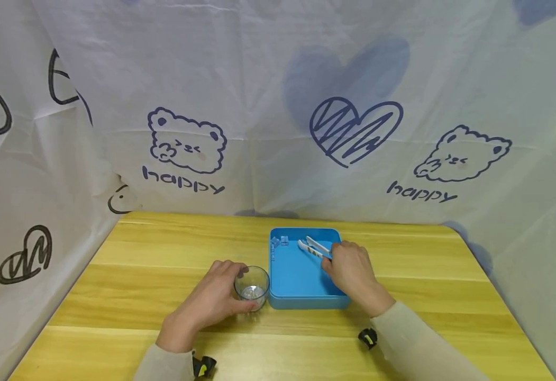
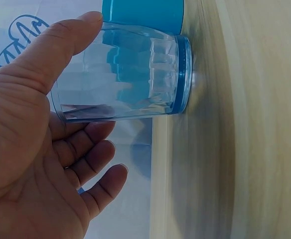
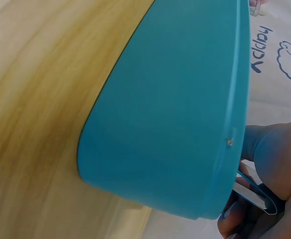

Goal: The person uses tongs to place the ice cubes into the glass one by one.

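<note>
My left hand (image 1: 213, 299) holds a clear drinking glass (image 1: 252, 286) upright on the table, thumb on the near side and fingers on the far side. In the left wrist view the glass (image 2: 130, 74) shows a faceted wall and a thick base. Against its right side stands a shallow blue box (image 1: 308, 302). My right hand (image 1: 354, 270) grips white and blue tongs (image 1: 317, 246) over that box; their tips are apart with nothing between them. Several small clear bluish cubes (image 1: 284, 241) lie along the box's far left corner and left side.
Everything stands on a yellow wood-grain table (image 1: 163, 248). A white cloth (image 1: 268, 159) printed with bears and hearts hangs behind the far edge and at the sides. In the right wrist view the box's wall (image 3: 160, 114) rises close to my right hand.
</note>
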Action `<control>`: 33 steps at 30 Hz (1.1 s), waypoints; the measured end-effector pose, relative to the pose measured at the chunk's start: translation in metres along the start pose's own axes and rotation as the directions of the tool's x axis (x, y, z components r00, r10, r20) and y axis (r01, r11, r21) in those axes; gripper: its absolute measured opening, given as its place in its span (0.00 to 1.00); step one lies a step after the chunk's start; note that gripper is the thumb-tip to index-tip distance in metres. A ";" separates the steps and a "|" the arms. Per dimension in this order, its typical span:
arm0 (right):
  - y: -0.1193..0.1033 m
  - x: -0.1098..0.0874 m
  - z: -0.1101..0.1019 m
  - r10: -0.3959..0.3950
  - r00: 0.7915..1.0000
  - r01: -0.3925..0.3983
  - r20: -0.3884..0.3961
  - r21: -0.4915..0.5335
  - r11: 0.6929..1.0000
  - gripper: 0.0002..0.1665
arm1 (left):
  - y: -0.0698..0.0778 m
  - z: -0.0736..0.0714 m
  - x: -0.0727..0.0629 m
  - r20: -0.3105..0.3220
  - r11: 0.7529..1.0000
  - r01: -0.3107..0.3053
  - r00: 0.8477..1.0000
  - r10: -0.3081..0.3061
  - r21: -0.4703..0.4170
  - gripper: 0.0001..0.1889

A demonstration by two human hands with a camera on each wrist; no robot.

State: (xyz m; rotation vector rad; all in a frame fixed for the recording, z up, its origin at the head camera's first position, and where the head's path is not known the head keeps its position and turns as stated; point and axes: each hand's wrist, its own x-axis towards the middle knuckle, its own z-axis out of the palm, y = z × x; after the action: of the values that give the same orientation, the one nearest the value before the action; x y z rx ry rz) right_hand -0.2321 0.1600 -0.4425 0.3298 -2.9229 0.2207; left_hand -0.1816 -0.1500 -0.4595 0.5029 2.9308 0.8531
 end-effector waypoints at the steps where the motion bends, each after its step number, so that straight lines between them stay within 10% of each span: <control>1: 0.000 0.000 0.000 0.001 1.000 -0.001 0.000 0.000 1.000 0.20 | 0.000 0.000 0.000 -0.001 1.000 -0.001 1.000 0.001 0.000 0.44; 33: -0.018 -0.026 -0.023 -0.111 0.987 0.124 -0.119 0.104 0.987 0.15 | -0.001 -0.001 0.001 0.002 1.000 -0.001 1.000 0.001 -0.007 0.44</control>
State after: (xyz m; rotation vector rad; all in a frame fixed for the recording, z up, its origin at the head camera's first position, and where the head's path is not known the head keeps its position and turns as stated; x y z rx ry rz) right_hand -0.1995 0.1522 -0.4230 0.4889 -2.7746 0.3731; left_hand -0.1828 -0.1510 -0.4597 0.5049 2.9249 0.8619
